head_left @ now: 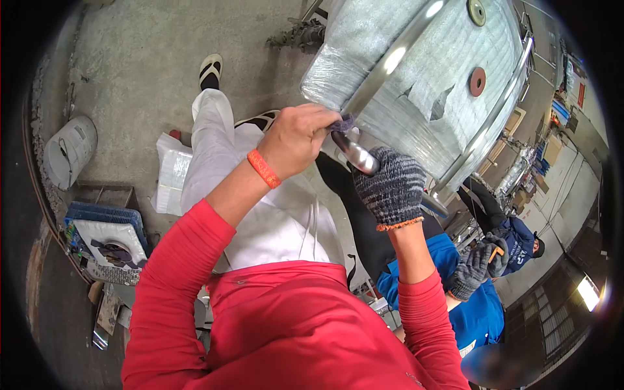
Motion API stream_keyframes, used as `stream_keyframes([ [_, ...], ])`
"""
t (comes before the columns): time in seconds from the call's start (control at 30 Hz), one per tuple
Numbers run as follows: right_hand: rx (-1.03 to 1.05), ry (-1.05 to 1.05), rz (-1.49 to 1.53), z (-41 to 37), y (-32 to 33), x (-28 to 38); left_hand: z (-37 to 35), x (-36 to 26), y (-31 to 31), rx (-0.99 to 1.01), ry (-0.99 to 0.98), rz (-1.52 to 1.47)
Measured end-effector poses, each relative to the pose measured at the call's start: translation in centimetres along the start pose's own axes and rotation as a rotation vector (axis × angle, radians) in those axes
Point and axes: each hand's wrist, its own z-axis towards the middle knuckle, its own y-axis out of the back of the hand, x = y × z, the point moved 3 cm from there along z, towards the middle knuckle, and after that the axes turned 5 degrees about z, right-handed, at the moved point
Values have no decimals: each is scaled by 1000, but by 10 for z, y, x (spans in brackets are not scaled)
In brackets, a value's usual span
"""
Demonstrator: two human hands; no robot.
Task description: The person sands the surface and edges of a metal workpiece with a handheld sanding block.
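From where I stand, at far left, a round whitish bucket [70, 153] is on the concrete floor [140, 55], near a blue plastic crate [123, 218]. Toward the middle, the person in red holds up a bare left hand [305, 133] with an orange wristband [263, 169]; its fingers pinch a crumpled dark purple cloth [343, 123] against 1 end of a shiny, curved metal tube [355, 153]. The right hand [390, 185], in a grey knitted glove with an orange cuff, is clenched around the tube's other end. Just beyond is a large plastic-wrapped bundle [406, 97] with long polished metal rails [392, 60] and 2 round discs, 1 greenish [476, 12] and 1 reddish-brown [478, 82]. Farther right, 1 co-worker in bright blue [478, 318] raises grey-gloved hands [469, 276]; another in navy [520, 244] is beyond.
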Motion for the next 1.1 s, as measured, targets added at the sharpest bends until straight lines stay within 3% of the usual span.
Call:
stream_keyframes([
  [0.03, -33, 27, 8, -2, -3, -2, -4, -6, 1, 2, 5, -2],
  [0.23, -40, 47, 14, -1, 0, 0, -8, -39, 11, 136, 471, -238],
  [0.37, -59, 73, 22, -1, -1, -1, -7, -35, 11, 173, 519, -270],
  [0.43, -66, 70, 46, 0, -3, -4, -2, -24, 11, 140, 153, -178],
  [0.47, -67, 71, 68, -1, -3, -4, 1, -14, 10, 144, 154, -177],
  [0.53, -30, 33, 58, 0, -7, -5, 17, -3, 7, 239, -102, 45],
  [0.67, 4, -5, 101, 1, -2, -3, 49, -9, 4, 378, -357, 292],
  [0.8, 31, -25, 97, 1, 0, -2, 77, -11, -2, 432, -471, 347],
  [1.03, -72, 9, 111, -3, 1, -5, 25, -12, 8, 390, -217, 181],
  [1.1, -76, -7, 107, -2, 0, -5, 20, -12, 12, 383, 225, 5],
])
